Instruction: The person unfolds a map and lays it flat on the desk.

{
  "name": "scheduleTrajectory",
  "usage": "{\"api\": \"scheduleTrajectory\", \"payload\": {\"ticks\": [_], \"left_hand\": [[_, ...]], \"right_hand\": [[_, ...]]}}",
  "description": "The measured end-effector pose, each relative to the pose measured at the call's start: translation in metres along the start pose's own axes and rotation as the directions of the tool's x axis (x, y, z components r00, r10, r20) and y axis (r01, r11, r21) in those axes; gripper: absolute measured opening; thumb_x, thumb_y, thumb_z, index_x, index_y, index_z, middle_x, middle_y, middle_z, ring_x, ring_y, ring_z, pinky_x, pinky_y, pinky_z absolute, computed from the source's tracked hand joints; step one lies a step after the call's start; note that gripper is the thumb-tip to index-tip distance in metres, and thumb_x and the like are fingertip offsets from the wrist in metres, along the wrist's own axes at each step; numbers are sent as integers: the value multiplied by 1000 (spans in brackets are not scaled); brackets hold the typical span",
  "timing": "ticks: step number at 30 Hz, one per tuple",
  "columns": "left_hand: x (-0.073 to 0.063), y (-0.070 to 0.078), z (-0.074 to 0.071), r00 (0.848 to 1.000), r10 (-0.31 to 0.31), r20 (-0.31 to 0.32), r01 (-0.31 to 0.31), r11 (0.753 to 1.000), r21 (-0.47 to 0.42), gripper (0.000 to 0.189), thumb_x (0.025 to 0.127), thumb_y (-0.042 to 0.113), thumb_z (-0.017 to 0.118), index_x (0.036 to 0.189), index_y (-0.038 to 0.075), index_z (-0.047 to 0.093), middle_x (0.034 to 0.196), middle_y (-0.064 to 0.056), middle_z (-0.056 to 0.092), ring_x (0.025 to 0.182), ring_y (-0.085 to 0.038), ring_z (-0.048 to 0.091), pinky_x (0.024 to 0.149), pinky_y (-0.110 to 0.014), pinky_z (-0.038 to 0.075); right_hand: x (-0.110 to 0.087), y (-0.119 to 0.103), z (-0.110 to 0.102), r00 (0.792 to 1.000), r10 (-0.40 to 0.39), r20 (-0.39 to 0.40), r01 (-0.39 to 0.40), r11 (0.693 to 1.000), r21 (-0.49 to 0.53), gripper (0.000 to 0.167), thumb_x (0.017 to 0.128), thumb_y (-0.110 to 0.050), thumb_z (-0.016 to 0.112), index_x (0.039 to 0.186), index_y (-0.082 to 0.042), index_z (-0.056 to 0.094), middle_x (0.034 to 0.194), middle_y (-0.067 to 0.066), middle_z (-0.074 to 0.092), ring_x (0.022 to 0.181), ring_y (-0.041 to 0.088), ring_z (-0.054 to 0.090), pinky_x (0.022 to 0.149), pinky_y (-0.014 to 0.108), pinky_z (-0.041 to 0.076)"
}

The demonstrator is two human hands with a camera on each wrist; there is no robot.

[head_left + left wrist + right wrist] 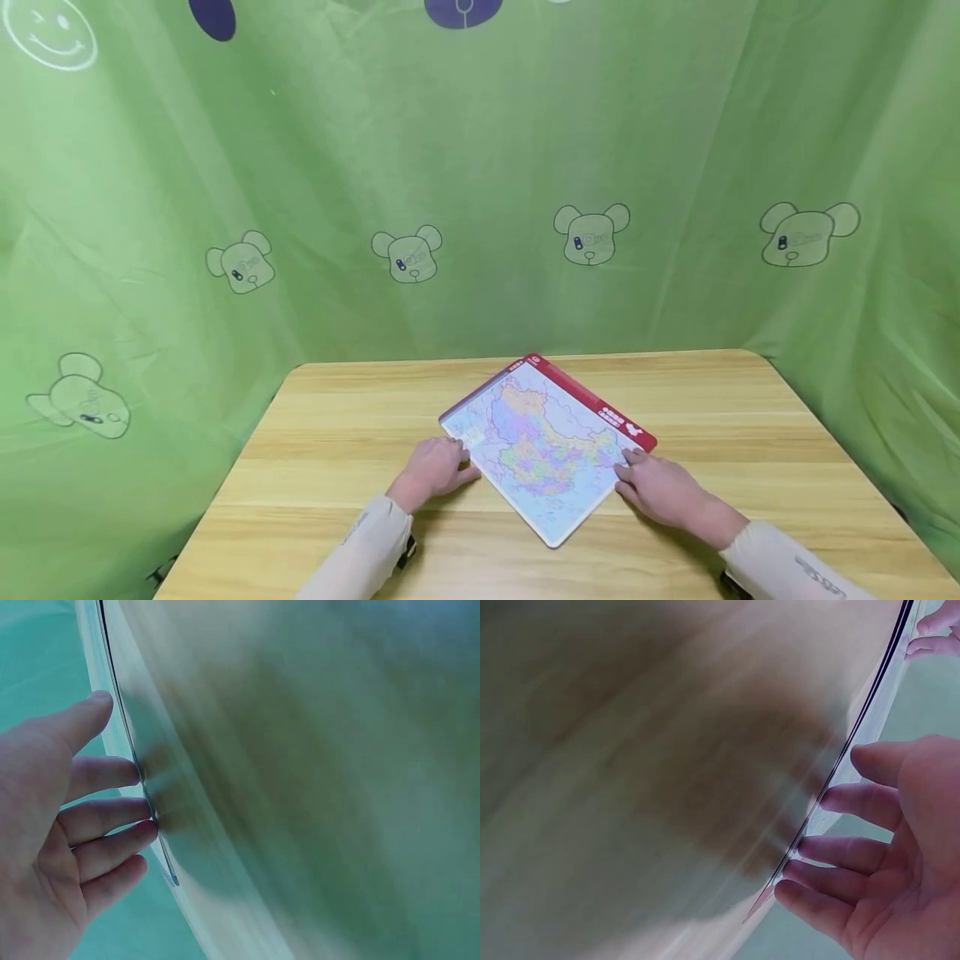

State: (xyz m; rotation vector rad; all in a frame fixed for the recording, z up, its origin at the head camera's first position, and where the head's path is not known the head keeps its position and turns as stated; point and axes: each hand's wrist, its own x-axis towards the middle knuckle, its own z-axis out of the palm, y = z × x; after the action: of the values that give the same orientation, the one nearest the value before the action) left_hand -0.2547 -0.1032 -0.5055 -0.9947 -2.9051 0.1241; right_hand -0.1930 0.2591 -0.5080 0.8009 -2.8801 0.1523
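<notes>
A thin map board (536, 450) with a red title strip lies on the wooden table, turned so that one corner points toward me. My left hand (435, 468) is at its left corner, the fingertips against the edge. On the opposite side, my right hand (663, 492) touches the edge near the right corner. Seen from the left wrist, the left hand (52, 817) has its fingers loosely extended, their tips along the board's thin edge. The right wrist view shows the right hand (877, 855) likewise, fingers spread and thumb apart from them.
The wooden table (322, 433) has rounded far corners and extends on both sides of the board. Green curtain fabric (487, 142) printed with mouse-like heads hangs behind the table and along both sides.
</notes>
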Motion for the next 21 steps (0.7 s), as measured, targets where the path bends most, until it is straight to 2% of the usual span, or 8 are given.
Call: {"api": "scheduleTrajectory", "payload": {"ticks": [6, 11, 14, 21], "left_hand": [[1, 2, 5, 998, -47, -30, 46, 998, -52, 37, 91, 48, 56, 70, 18, 61, 65, 6, 51, 57, -10, 48, 55, -25, 45], [2, 2, 5, 995, -82, -53, 76, 992, -105, 36, 90, 46, 59, 68, 18, 65, 62, 7, 56, 56, -9, 52, 56, -26, 48], [2, 2, 4, 997, -59, -50, 54, 995, -80, 37, 89, 47, 60, 65, 19, 64, 63, 7, 54, 57, -8, 50, 57, -25, 47], [-1, 2, 1, 999, 20, -25, -20, 1000, -12, 39, 90, 49, 57, 64, 19, 58, 66, 6, 47, 58, -7, 44, 55, -23, 43]], "right_hand": [[2, -2, -2, 1000, 4, -11, -4, 1000, 5, 22, 88, -21, 65, 95, -2, 70, 111, 30, 61, 99, 45, 60, 74, 56, 51], [4, -4, -2, 998, 52, 34, -52, 999, 16, 31, 89, -23, 64, 105, 3, 68, 114, 32, 58, 103, 47, 57, 77, 59, 49], [5, -3, -2, 997, 66, 35, -66, 998, 15, 33, 89, -24, 64, 107, 3, 68, 115, 33, 57, 103, 47, 57, 77, 59, 49], [7, 2, -1, 999, 45, -13, -45, 999, -5, 28, 87, -20, 66, 102, 3, 68, 109, 32, 59, 95, 46, 60, 72, 55, 52]]}}
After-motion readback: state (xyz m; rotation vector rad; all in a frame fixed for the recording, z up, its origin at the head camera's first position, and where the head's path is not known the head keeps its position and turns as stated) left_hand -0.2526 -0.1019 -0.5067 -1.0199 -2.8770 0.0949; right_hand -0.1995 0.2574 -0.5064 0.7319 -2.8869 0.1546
